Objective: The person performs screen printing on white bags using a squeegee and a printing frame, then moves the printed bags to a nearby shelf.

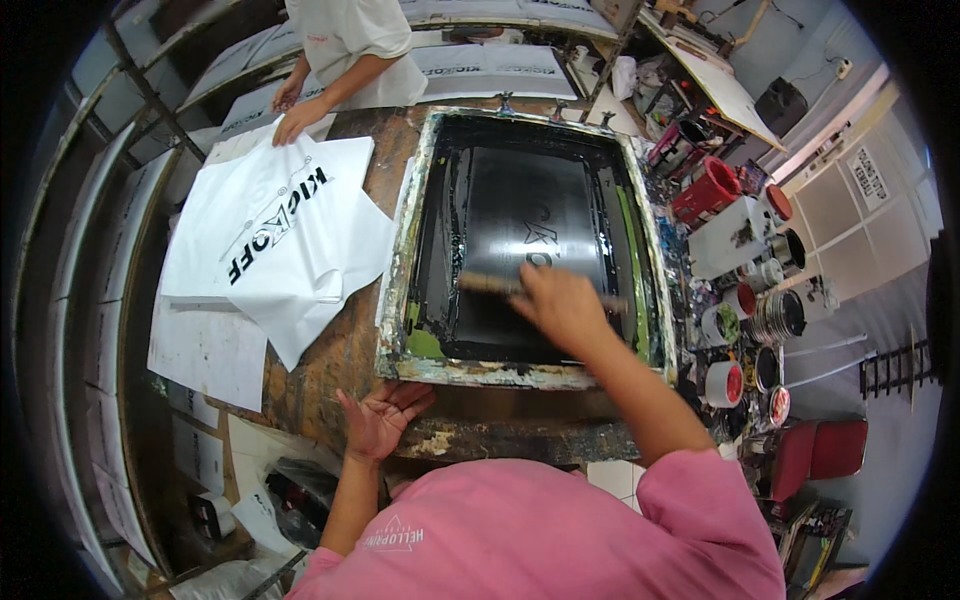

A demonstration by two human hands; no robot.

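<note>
My right hand (562, 305) is closed round the wooden handle of a squeegee (484, 285). The squeegee lies crosswise on the black, ink-wet mesh (530, 190) of a screen-printing frame (500, 373). Dark lettering shows faintly in the mesh just beyond it. My left hand (384, 418) is open, palm up with fingers spread, by the frame's near left corner; its fingertips are at the frame's lower edge. Whether they touch it I cannot tell. What lies under the screen is hidden.
Left of the frame, a co-worker's hand (297, 120) holds the far edge of a white printed sheet (345, 225) over a stack. Clamps (557, 110) grip the frame's far side. Ink tubs and a red bucket (706, 193) crowd the right. Racks (105, 330) stand left.
</note>
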